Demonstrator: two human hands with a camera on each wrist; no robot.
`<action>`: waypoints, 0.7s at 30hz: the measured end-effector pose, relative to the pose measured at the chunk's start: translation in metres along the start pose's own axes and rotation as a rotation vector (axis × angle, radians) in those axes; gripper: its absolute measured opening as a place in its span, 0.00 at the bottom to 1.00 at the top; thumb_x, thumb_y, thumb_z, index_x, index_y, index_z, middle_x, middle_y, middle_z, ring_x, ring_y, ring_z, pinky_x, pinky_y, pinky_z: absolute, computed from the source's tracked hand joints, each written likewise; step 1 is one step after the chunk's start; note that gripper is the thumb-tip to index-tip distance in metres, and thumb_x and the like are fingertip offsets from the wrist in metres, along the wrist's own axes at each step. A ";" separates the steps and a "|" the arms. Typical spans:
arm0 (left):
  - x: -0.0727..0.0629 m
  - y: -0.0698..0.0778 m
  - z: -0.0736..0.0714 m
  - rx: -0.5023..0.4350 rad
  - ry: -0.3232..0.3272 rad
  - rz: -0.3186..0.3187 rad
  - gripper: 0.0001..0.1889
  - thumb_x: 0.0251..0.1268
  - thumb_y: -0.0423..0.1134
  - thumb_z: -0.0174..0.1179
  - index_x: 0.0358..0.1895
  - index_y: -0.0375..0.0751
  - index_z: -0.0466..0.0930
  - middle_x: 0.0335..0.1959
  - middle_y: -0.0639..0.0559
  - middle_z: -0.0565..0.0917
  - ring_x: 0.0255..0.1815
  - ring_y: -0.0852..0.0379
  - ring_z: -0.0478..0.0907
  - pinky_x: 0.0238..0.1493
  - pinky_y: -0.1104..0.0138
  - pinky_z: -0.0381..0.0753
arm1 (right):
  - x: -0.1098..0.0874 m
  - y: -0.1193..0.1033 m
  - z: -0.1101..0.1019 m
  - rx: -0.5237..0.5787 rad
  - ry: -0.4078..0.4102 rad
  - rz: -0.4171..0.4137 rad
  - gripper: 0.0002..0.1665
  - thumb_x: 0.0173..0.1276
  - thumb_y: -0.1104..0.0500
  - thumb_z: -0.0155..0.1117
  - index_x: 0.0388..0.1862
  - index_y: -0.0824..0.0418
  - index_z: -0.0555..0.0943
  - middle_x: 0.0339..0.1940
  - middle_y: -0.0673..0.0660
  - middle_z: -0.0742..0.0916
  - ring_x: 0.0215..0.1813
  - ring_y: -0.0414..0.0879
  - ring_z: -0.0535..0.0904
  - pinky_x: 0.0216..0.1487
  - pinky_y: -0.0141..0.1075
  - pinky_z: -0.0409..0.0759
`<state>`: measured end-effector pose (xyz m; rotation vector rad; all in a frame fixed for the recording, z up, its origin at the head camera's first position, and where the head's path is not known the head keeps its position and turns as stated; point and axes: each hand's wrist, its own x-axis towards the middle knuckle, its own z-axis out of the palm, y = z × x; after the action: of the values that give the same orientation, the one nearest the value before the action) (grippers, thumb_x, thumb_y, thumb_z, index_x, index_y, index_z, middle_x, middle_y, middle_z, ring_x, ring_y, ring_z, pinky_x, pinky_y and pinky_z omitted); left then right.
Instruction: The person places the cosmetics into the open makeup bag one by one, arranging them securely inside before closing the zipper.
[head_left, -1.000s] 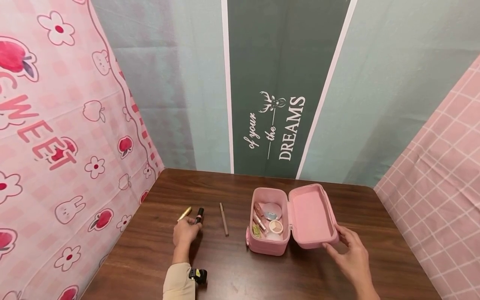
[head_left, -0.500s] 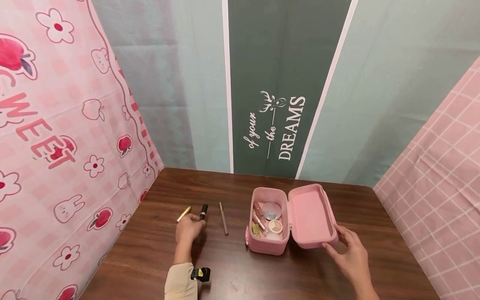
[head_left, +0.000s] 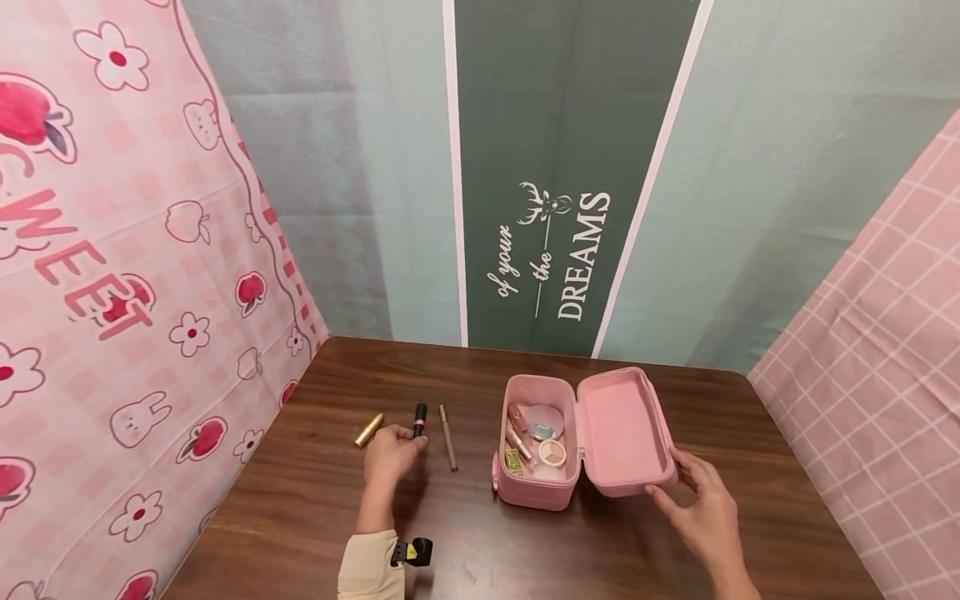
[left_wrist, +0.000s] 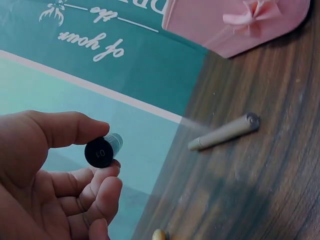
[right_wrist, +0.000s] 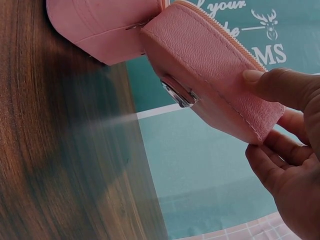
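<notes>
Between thumb and fingers, my left hand (head_left: 393, 457) pinches a black lipstick (head_left: 420, 415) with a pink band, held above the table. In the left wrist view the end of the lipstick (left_wrist: 99, 153) faces the camera and reads "01". My right hand (head_left: 705, 507) grips the outer corner of the opened lid (head_left: 618, 429) of a pink makeup case (head_left: 536, 497). The right wrist view has the thumb on the side of the lid (right_wrist: 215, 70), fingers beneath. Inside the case lie a round compact (head_left: 542, 428), a three-part palette (head_left: 552, 453) and several small tubes.
A slim brown pencil-like stick (head_left: 449, 442) lies between the left hand and the case. Left of that hand lies a gold tube (head_left: 369, 430). The brown wooden table (head_left: 480, 550) meets printed cloth hangings at its back and sides.
My left hand has lifted the lipstick and carried it rightward, away from the gold tube and closer to the brown stick. The right hand and lid have stayed in place.
</notes>
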<state>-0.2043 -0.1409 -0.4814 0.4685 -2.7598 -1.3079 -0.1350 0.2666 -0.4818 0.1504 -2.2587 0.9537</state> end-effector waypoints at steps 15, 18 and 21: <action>-0.012 0.012 0.016 -0.094 -0.004 0.095 0.12 0.51 0.41 0.65 0.34 0.34 0.81 0.26 0.49 0.83 0.27 0.53 0.76 0.29 0.59 0.72 | -0.002 0.001 0.000 -0.002 0.004 0.001 0.38 0.27 0.77 0.79 0.46 0.74 0.78 0.45 0.66 0.80 0.45 0.16 0.65 0.45 0.14 0.65; -0.013 0.014 0.019 -0.101 0.004 0.106 0.12 0.50 0.40 0.65 0.34 0.34 0.81 0.26 0.49 0.83 0.27 0.53 0.76 0.29 0.59 0.72 | -0.002 0.001 0.000 0.000 0.006 0.002 0.38 0.27 0.77 0.79 0.46 0.74 0.78 0.44 0.66 0.80 0.45 0.17 0.66 0.45 0.14 0.65; -0.014 0.017 0.021 -0.102 0.007 0.121 0.12 0.49 0.40 0.64 0.34 0.34 0.82 0.27 0.49 0.83 0.28 0.53 0.77 0.29 0.59 0.72 | -0.001 0.001 0.001 0.004 0.006 0.003 0.38 0.27 0.76 0.79 0.46 0.74 0.78 0.45 0.65 0.80 0.45 0.18 0.66 0.45 0.15 0.66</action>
<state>-0.1989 -0.1108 -0.4807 0.2942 -2.6531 -1.4058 -0.1344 0.2664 -0.4832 0.1456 -2.2521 0.9595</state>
